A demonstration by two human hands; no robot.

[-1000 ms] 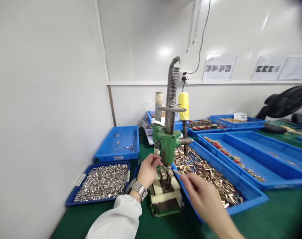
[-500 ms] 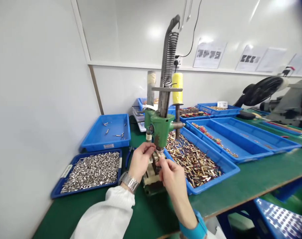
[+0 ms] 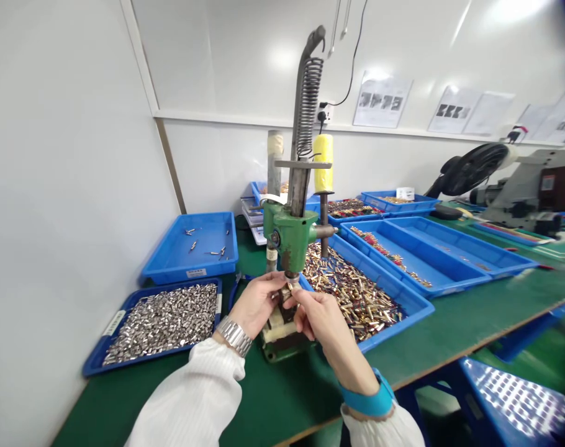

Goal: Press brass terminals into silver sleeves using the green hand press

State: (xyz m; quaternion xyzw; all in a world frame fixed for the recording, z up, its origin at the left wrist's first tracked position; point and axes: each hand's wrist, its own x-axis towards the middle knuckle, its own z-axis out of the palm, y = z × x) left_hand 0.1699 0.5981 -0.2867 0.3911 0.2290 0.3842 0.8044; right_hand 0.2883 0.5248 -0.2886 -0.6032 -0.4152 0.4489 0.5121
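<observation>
A green hand press [image 3: 289,233] with a coil spring and a yellow-wrapped lever grip stands in front of me. My left hand [image 3: 257,303], with a metal watch at the wrist, pinches at the left side of the die area under the press head. From the right, my right hand [image 3: 318,311], with a blue wristband, pinches at the same spot. The fingertips almost meet there, and whatever small piece lies between them is too hidden to name. Just right of the press, a blue tray [image 3: 422,310] holds many brass-coloured pieces.
On the left are a tray of small silver pieces [image 3: 166,320] and a blue tray [image 3: 189,257] with several loose pins. Pliers [image 3: 233,292] lie left of the press. A divided blue tray [image 3: 450,282], a black fan [image 3: 473,167] and a grey machine [image 3: 519,186] stand to the right.
The view has shifted slightly, so the scene sits further left. My right fingers have turned more over the die area, and my left fingers remain beside it.
</observation>
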